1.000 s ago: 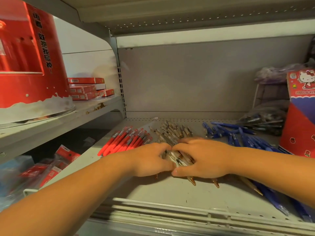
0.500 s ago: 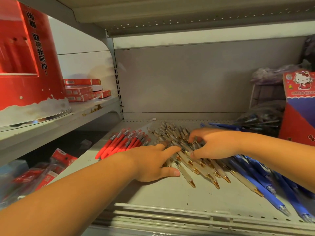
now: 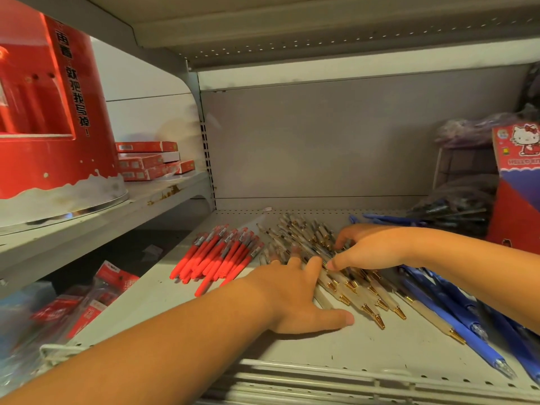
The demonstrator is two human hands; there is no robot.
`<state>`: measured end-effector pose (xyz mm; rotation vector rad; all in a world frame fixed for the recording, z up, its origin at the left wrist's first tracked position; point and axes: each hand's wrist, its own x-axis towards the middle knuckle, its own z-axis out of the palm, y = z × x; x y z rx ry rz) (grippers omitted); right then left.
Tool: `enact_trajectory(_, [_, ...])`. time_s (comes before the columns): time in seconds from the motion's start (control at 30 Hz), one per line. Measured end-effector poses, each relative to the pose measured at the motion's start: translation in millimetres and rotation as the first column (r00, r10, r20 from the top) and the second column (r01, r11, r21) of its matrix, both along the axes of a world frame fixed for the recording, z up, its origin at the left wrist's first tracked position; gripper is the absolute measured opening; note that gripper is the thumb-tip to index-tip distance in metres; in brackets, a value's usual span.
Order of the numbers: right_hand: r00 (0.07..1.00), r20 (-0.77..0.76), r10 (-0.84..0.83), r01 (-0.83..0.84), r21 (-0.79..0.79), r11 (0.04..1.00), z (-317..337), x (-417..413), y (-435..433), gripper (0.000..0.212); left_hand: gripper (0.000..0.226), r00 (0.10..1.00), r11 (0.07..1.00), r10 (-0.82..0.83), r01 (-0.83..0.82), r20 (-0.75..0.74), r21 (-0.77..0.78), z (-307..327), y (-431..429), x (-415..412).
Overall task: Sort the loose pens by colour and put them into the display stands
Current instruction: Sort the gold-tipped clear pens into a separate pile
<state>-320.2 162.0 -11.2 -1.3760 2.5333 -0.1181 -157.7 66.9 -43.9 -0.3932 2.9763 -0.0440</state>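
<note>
- The clear pens with gold tips (image 3: 362,299) lie in a loose fan in the middle of the shelf (image 3: 292,346), their tips pointing to the front right.
- The left hand (image 3: 295,293) lies flat on the near left edge of that fan. Its fingers are straight and spread, the thumb is stretched along the bare shelf, and it grips nothing.
- The right hand (image 3: 371,247) arches over the far right part of the same fan, fingers bent with their tips down on the pens (whether any pen is pinched against the thumb cannot be told).
- The two hands are close together, the left forefinger just beside the right thumb.
- The red pens (image 3: 216,258) lie in a bunch just left of the left hand and wrist.
- The blue pens (image 3: 455,314) lie to the right of the clear ones, under and past the right forearm, and run out to the front right corner.
- A wire rail (image 3: 292,378) runs along the front lip. A strip of bare shelf shows between it and the gold tips, and more shows behind the pens up to the rear panel.
- On the right, a Hello Kitty box (image 3: 517,182) and a bag of dark pens (image 3: 453,211) close off the back corner.
- On the left the shelf ends at an open edge. A higher shelf beside it carries a red display stand (image 3: 52,127) and a stack of red boxes (image 3: 146,162).
</note>
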Motion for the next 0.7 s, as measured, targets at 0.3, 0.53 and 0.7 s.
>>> enact_trajectory(0.3, [0.999, 0.024, -0.037, 0.037, 0.013, 0.999, -2.2, 3.6, -2.1, 0.065, 0.077, 0.99, 0.986, -0.142, 0.142, 0.004, -0.09, 3.6, -45.7, 11.8])
enact_trajectory(0.53, [0.994, 0.078, -0.082, 0.08, 0.03, 0.996, 3.8, 14.1, -23.0, 0.096, 0.07, 0.986, 0.981, -0.167, 0.165, -0.01, -0.103, 1.2, -54.8, 7.8])
enact_trajectory(0.7, [0.985, 0.082, -0.155, 0.151, 0.048, 0.987, 5.4, 11.4, -30.6, 0.099, 0.067, 0.986, 0.992, -0.121, 0.122, -0.112, 0.007, -1.1, -61.6, 9.1])
